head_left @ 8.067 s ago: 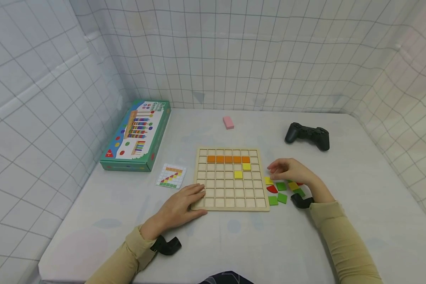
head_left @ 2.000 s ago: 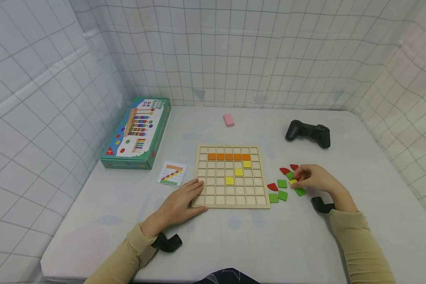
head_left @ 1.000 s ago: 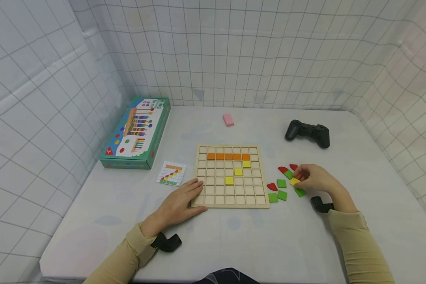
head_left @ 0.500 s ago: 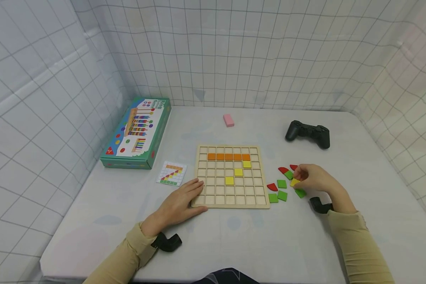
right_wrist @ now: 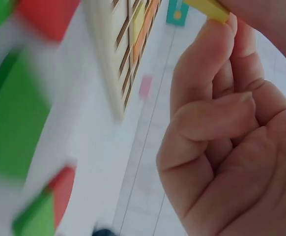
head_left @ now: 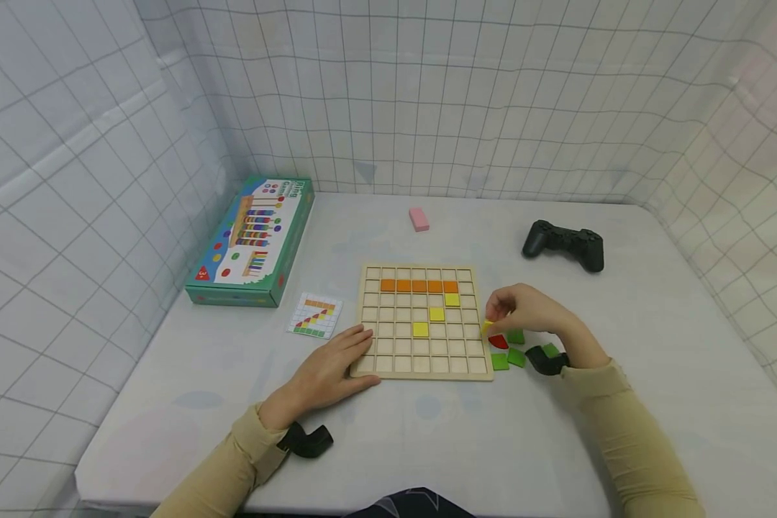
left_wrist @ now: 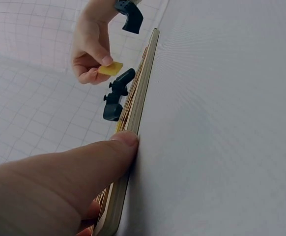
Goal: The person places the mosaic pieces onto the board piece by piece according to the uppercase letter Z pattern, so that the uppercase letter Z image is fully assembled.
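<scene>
My right hand [head_left: 529, 311] pinches a yellow square tile [left_wrist: 110, 69] between thumb and forefinger, the other fingers curled in. It is raised beside the right edge of the wooden grid board [head_left: 401, 370]. The board carries a row of orange tiles [head_left: 419, 286] near the top and three yellow tiles [head_left: 437, 314] stepping down to the left. My left hand [head_left: 326, 370] rests on the board's lower left corner, fingers extended over the left rim and thumb at the front edge. Below the right hand lie a red curved piece [head_left: 498, 342] and several green tiles [head_left: 516, 357].
A pattern card [head_left: 314, 315] lies left of the board. Behind it stands a green game box [head_left: 249, 241]. A pink block [head_left: 419, 219] sits at the back, and a black game controller [head_left: 563, 245] at the back right. Grid-patterned cloth walls [head_left: 427, 108] surround the white table [head_left: 188, 432].
My right hand has picked the yellow tile out of the loose pieces and moved it left to the board's edge. Earlier, a third yellow tile was added to the board. The left hand stays put.
</scene>
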{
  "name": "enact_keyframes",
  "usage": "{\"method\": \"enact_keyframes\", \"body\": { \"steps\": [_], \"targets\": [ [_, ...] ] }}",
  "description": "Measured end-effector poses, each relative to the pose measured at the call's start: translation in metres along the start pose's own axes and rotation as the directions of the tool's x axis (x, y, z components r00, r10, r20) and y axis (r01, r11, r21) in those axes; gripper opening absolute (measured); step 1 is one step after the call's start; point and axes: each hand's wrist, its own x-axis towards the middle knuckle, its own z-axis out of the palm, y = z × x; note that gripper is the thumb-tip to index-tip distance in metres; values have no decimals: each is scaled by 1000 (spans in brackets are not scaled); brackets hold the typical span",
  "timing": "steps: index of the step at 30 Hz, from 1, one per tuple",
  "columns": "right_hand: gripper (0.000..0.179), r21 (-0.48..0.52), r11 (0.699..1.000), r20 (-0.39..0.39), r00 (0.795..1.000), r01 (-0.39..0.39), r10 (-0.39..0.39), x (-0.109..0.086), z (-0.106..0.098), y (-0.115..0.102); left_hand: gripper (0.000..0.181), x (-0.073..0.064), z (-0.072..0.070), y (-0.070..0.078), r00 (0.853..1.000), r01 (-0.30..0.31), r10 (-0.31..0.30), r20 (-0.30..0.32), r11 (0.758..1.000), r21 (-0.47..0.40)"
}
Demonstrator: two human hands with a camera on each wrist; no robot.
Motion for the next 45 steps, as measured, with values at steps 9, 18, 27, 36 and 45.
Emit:
{"method": "enact_keyframes", "body": {
  "steps": [9, 18, 27, 36, 45],
  "targets": [
    [14, 32, 990, 120, 982, 140, -143, 50, 33, -43, 70, -1, 0, -2, 999, 36, -36, 39, 999, 1],
    [7, -25, 989, 202, 969, 149, -141, 75, 66, -62, 71, 1, -1, 1, 997, 50, -50, 54, 999, -10],
    [6, -130, 980, 193, 973, 154, -127, 83, 82, -72, 71, 1, 0, 1, 997, 54, -54, 59, 999, -4],
    [12, -156, 978, 99, 987, 142, -127, 72, 73, -72, 71, 1, 1, -1, 997, 49, -49, 51, 999, -1],
    [26, 83, 990, -83, 991, 112, -105, 43, 16, -38, 71, 1, 2, 0, 999, 31, -31, 31, 1000, 2]
  ]
}}
